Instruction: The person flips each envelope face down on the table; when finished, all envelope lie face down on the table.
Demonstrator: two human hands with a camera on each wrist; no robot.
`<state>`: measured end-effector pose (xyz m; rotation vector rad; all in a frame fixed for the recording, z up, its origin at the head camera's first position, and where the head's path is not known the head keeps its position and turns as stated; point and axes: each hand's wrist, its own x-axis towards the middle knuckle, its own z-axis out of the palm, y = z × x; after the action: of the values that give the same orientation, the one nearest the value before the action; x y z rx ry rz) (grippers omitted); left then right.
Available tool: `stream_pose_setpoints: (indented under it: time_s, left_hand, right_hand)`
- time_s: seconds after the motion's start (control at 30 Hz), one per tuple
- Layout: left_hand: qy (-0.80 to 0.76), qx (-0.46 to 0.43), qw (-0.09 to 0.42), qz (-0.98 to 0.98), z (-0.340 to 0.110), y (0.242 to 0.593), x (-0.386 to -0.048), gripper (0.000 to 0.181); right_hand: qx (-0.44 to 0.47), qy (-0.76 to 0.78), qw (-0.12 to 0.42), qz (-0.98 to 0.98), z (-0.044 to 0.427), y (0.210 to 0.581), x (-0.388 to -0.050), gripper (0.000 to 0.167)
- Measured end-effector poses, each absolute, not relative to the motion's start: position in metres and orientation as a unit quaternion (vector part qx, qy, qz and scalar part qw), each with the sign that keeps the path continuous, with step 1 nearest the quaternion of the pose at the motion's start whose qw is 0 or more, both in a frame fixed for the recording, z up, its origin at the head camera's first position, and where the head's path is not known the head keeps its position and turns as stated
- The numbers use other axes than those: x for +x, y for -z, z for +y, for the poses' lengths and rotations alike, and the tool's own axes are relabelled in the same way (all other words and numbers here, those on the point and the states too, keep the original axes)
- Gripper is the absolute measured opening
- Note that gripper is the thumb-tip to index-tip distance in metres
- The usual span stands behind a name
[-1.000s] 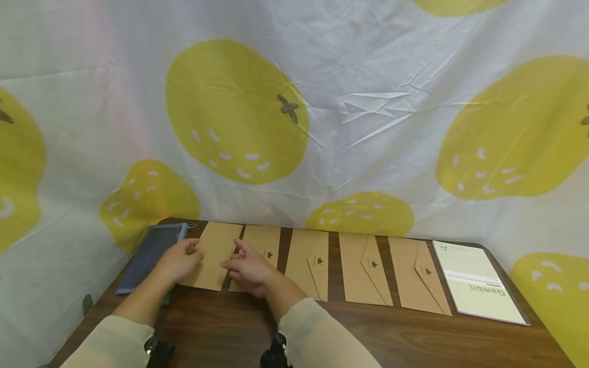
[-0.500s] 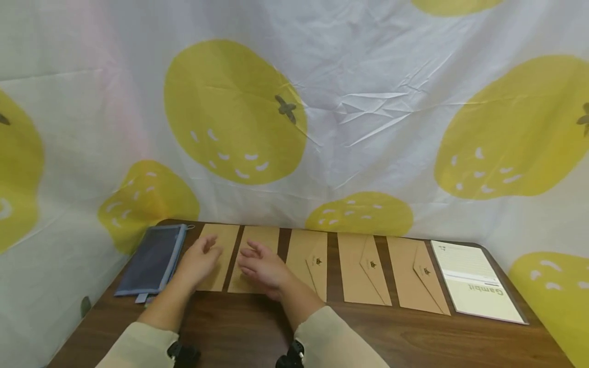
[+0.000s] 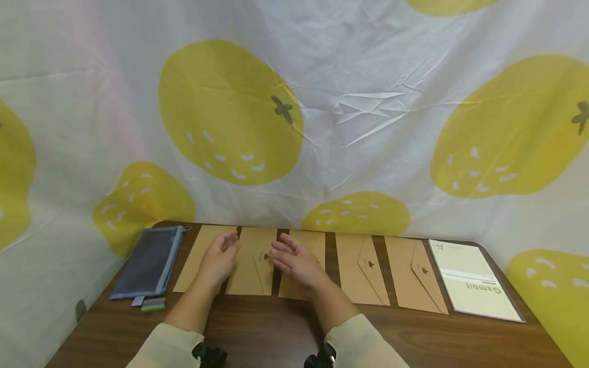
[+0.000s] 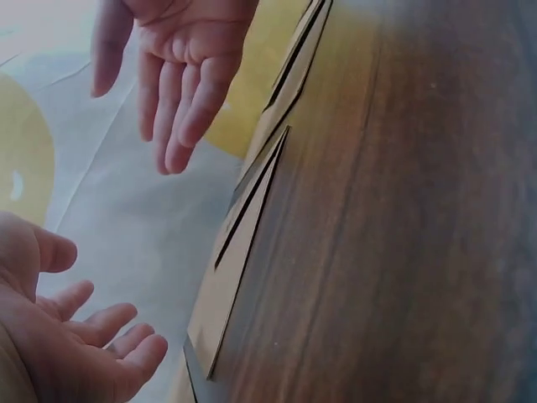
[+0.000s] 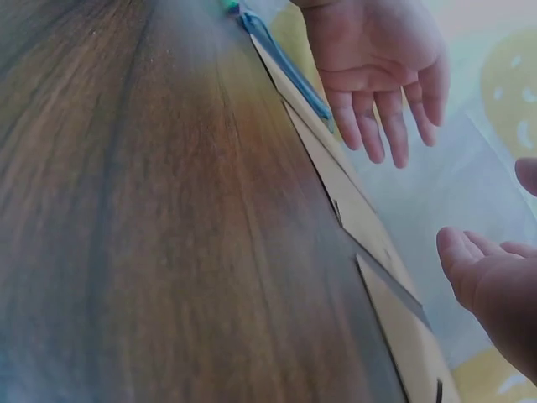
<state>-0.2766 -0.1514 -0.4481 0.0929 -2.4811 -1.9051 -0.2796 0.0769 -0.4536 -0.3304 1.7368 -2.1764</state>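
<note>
My left hand (image 3: 219,259) hovers over the gap between the leftmost kraft-paper envelope (image 3: 195,268) and the second envelope (image 3: 252,273), fingers relaxed. My right hand (image 3: 298,261) is above the third envelope (image 3: 292,289), covering much of it. The palms face each other, apart, and neither holds anything. Both wrist views show the hands with loosely spread fingers, raised off the table; the left wrist view has the right hand (image 4: 189,75) at the top. Further right lie a fourth envelope (image 3: 352,278) and a fifth envelope (image 3: 407,278).
At the left lies a dark blue mesh zip pouch (image 3: 144,263), with small coloured pieces (image 3: 153,304) by its near edge. A notepad marked Gambit (image 3: 476,286) ends the row at the right. Behind the brown wooden table (image 3: 267,337) hangs a fruit-print cloth (image 3: 368,168).
Both hands have moved right along the envelope row, the left hand away from the pouch and leftmost envelope. The coloured pieces beside the pouch have come into view.
</note>
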Motion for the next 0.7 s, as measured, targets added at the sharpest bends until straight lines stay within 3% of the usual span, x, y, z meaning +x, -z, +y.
stream_pose_setpoints:
  time_s: [0.7]
  left_hand:
    - [0.601, 0.026, -0.047, -0.797, -0.153, 0.459, -0.274, 0.061]
  right_hand:
    - [-0.086, 0.785, 0.202, 0.579, 0.081, 0.468, -0.278, 0.077]
